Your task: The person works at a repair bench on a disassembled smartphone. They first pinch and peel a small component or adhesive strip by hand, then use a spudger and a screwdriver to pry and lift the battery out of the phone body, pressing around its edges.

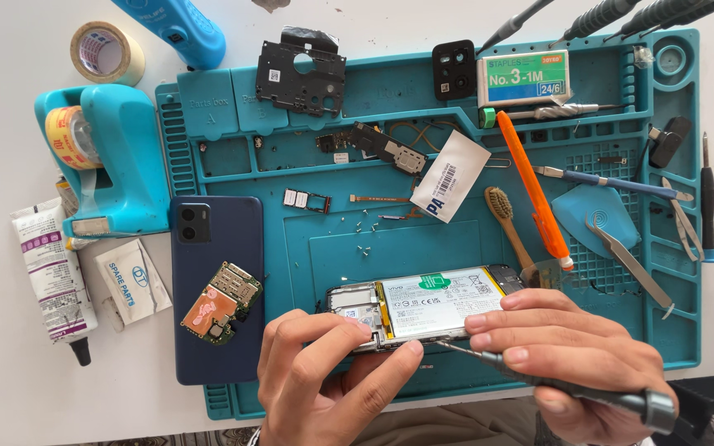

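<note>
Steadying the opened phone on the teal mat, the left hand is pinching its lower edge while the right hand, closed around a screwdriver, is probably working a frame screw, needing a steady tip.

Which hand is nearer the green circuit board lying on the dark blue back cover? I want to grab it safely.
Left. The left hand sits just right of the circuit board; the right hand is farther right, holding a screwdriver.
</note>
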